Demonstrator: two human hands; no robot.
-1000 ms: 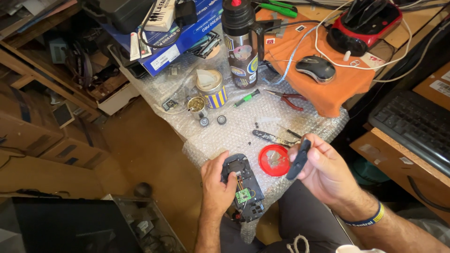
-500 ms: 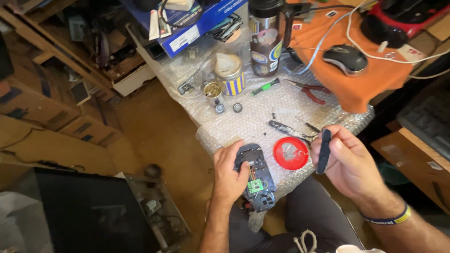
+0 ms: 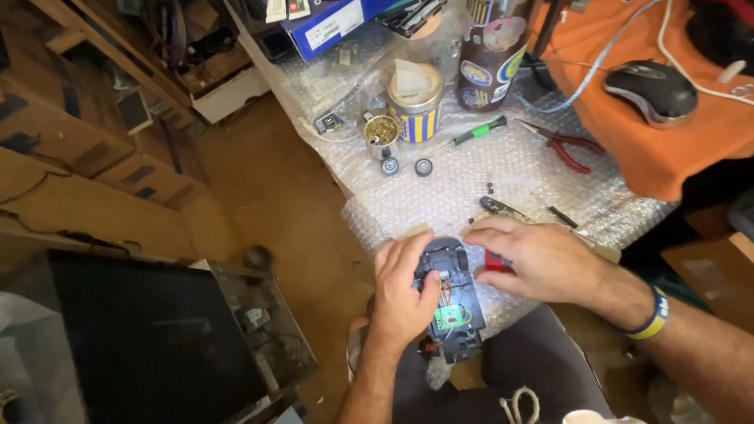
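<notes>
My left hand grips the left side of a small black toy car chassis. The chassis rests on my lap at the edge of the bubble wrap, and a green circuit board shows in its middle. My right hand lies palm down just right of the chassis, its fingertips touching the chassis's far end. Most of a red lid is covered by that hand. The black strip it held earlier is hidden, so I cannot tell what is under the palm.
On the bubble wrap lie two small wheels, a green-handled screwdriver, red pliers, a blue and yellow tin and a small cup of brass bits. A mouse sits on an orange cloth. A dark screen stands lower left.
My right hand has come down from holding the black strip up and now lies over the red lid, reaching to the chassis. The view has tilted down and moved closer.
</notes>
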